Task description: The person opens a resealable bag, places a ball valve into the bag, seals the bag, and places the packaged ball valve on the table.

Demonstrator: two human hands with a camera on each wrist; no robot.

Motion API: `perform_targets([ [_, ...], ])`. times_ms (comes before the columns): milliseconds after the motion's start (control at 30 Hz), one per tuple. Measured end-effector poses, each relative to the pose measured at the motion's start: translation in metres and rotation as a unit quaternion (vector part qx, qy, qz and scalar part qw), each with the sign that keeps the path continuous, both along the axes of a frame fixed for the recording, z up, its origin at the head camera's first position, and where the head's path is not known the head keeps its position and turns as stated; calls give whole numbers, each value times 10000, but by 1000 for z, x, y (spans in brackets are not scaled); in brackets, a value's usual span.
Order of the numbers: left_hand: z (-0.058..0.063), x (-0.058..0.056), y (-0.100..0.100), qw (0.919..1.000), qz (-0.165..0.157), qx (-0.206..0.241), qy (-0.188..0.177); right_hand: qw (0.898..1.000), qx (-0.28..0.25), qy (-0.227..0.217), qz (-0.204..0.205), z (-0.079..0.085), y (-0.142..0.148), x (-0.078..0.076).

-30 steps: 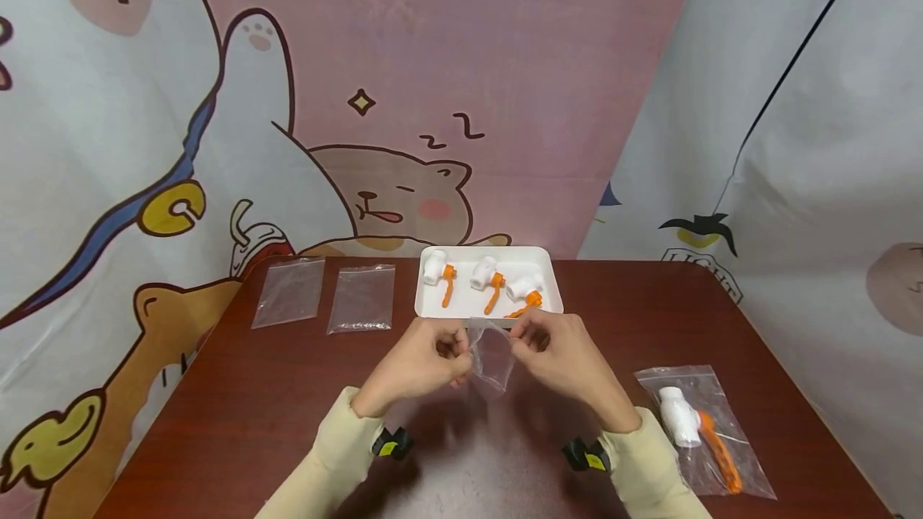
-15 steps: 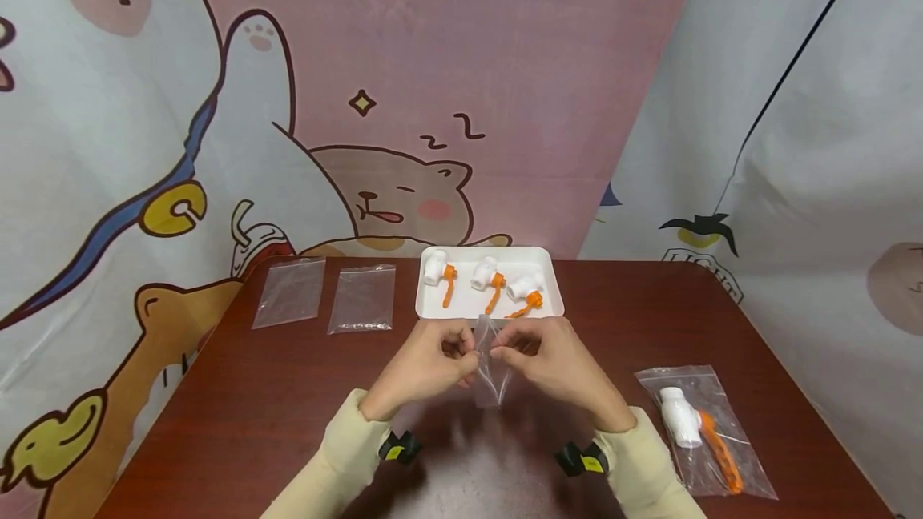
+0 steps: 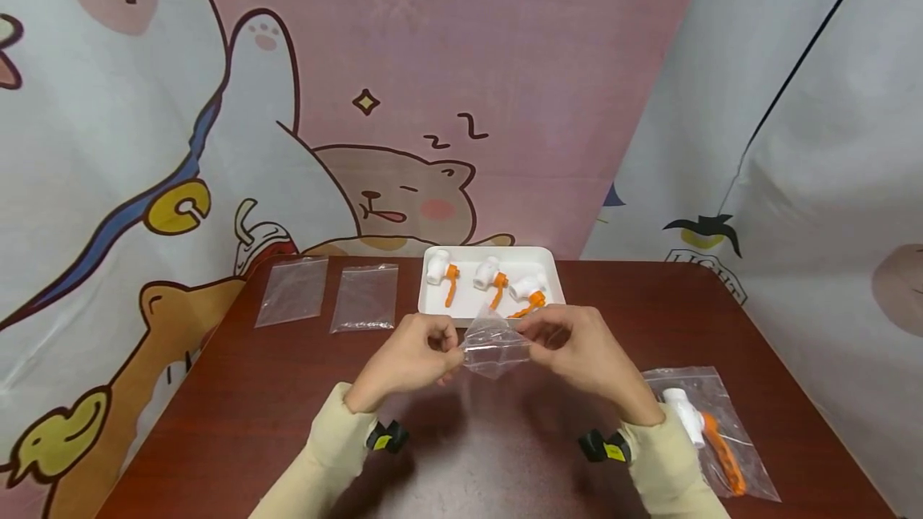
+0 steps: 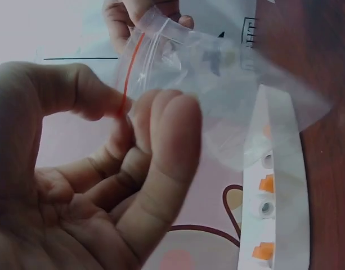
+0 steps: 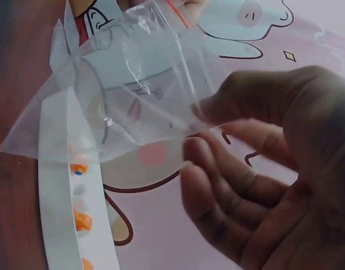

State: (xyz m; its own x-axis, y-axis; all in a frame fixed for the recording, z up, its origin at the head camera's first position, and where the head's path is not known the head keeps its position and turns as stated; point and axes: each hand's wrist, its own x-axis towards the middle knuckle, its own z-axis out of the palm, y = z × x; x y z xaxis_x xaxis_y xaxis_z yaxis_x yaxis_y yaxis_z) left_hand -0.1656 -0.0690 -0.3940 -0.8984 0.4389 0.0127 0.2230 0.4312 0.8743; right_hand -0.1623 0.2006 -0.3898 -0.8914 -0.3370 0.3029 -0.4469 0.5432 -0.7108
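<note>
A clear zip-lock bag [image 3: 494, 348] is stretched between both hands, above the table in front of the white tray. My left hand [image 3: 413, 354] pinches one side of its top edge, thumb on the red strip [image 4: 133, 62] in the left wrist view. Opposite it, my right hand [image 3: 587, 355] pinches the other side between thumb and fingers. In the right wrist view the bag [image 5: 138, 95] looks see-through, with nothing inside. Three hammer-shaped pieces, white with orange handles [image 3: 499, 288], lie in the tray [image 3: 551, 263] just beyond the hands.
Two flat clear zip-lock bags, one [image 3: 292, 292] beside another [image 3: 364, 299], lie on the brown table [image 3: 238, 423] at the back left. Near the right sleeve lies a bag [image 3: 750, 455] holding another white-and-orange piece [image 3: 723, 455]. A cartoon-printed cloth [image 3: 541, 102] hangs behind the table.
The hands first came closer together, then drew apart, with the right hand shifting right. The bag between them went from narrow to spread wide. Tray and pieces stayed put.
</note>
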Motion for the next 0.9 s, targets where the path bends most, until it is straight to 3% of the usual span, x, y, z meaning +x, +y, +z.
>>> perform_targets([
  [167,2,-1,-3,9993,-109,27,-366,9978,-336,178,552,-6,1,-3],
  [333,-4,-4,-6,9979,-407,373,-352,9956,-394,168,833,-12,-1,-5],
  [567,-10,-8,-7,9929,-740,916,-193,9957,-663,-141,636,-13,-5,-5],
  [700,-10,-9,-8,9923,-760,959,-185,9936,-924,-455,464,-12,-4,-3],
  [900,-12,-14,-11,9920,-576,1072,-335,9962,-817,-280,81,-9,-2,-2],
])
